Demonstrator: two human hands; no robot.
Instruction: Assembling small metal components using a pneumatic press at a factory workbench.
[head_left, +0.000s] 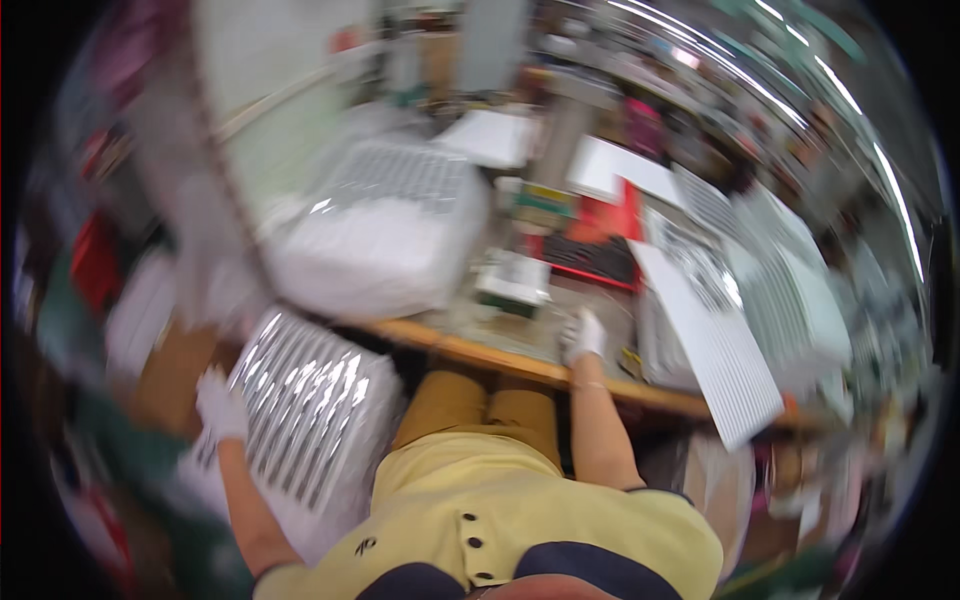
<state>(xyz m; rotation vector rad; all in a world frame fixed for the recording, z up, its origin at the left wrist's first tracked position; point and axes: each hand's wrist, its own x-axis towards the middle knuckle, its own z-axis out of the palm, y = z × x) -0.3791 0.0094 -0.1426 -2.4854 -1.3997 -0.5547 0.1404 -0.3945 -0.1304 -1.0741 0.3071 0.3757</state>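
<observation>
My left hand point(221, 408), in a white glove, is at the left edge of a stack of ridged, silvery pieces wrapped in clear plastic point(310, 410). Its fingers look stretched out, with no grip on the stack visible. At the front of the workbench point(470, 350) is my right hand point(584, 338), also gloved in white, low over the top or resting on it. Motion blur smears its fingers, so whether it holds anything does not show. Beyond that hand sits a red tray point(627, 225) with dark small parts in it. A small white-topped box point(513, 281) stands to its left.
A large plastic-wrapped white bundle point(370, 235) occupies the bench's left side. On the right, a long white ridged panel point(710, 345) slants over the front edge, beside stacked pale panels point(790, 290). A brown carton point(175, 380) is left of my left hand.
</observation>
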